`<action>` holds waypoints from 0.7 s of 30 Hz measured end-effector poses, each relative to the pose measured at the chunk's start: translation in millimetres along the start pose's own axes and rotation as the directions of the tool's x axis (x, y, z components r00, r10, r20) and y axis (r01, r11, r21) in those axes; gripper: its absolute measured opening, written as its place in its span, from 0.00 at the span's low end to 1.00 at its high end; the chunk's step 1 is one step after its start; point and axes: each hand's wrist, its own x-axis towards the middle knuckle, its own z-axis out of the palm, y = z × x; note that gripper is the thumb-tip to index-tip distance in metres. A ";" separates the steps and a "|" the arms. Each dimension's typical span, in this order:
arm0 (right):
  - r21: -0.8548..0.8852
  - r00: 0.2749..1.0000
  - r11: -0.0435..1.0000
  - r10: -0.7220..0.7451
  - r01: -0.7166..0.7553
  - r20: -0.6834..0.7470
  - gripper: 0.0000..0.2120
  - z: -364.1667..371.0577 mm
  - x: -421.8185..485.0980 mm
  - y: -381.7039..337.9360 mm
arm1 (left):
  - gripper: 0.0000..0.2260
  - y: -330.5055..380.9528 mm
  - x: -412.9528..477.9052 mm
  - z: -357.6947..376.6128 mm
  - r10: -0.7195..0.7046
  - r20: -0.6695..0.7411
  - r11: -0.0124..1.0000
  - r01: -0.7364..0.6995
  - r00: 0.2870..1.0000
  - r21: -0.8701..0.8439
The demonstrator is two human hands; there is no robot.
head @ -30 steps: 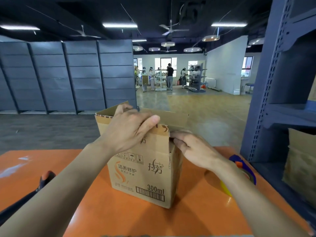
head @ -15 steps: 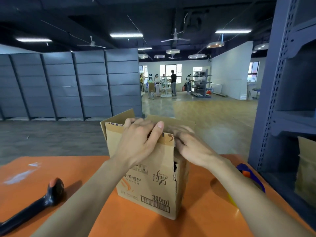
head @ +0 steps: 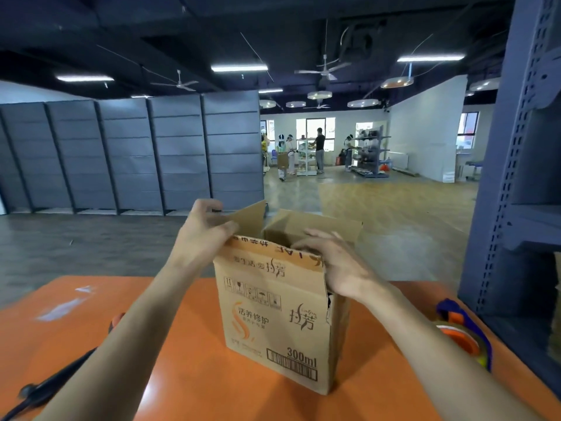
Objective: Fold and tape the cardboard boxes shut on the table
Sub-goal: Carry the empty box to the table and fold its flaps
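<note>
A brown cardboard box (head: pixel 273 323) printed with "300ml" stands upright in the middle of the orange table (head: pixel 197 375). Its near top flap leans inward while the left and far flaps stand up. My left hand (head: pixel 203 232) grips the left flap at the box's top left corner, fingers curled over its edge. My right hand (head: pixel 331 262) lies across the top right of the box, its fingers reaching down over the right side flap. A tape dispenser (head: pixel 464 335) with a blue and orange frame lies on the table to the right, behind my right forearm.
A black tool with an orange tip (head: pixel 60 375) lies on the table at the left, partly under my left arm. A blue metal shelf rack (head: pixel 522 177) stands close on the right. Grey panels and distant people fill the background.
My left hand slid from the near flap to the left flap at the corner. The near flap now shows its printed face. My right hand stays on the right side.
</note>
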 end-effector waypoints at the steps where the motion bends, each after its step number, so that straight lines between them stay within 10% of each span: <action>1: 0.008 0.999 1.000 0.021 -0.021 -0.037 0.16 1.2 -0.6 0.2 | 0.20 -1.7 -1.0 -5.3 -0.010 0.034 1.000 0.010 0.999 0.001; 10: 0.112 0.923 0.977 0.207 -0.180 -0.325 0.12 11.2 -3.5 8.1 | 0.13 20.0 -15.9 -35.0 -0.116 0.524 0.920 -0.108 0.844 0.377; 21: 0.208 0.970 0.952 0.240 -0.225 -0.048 0.12 4.7 -9.5 26.2 | 0.21 28.1 -23.3 -16.8 -0.217 0.549 0.836 -0.137 0.807 0.531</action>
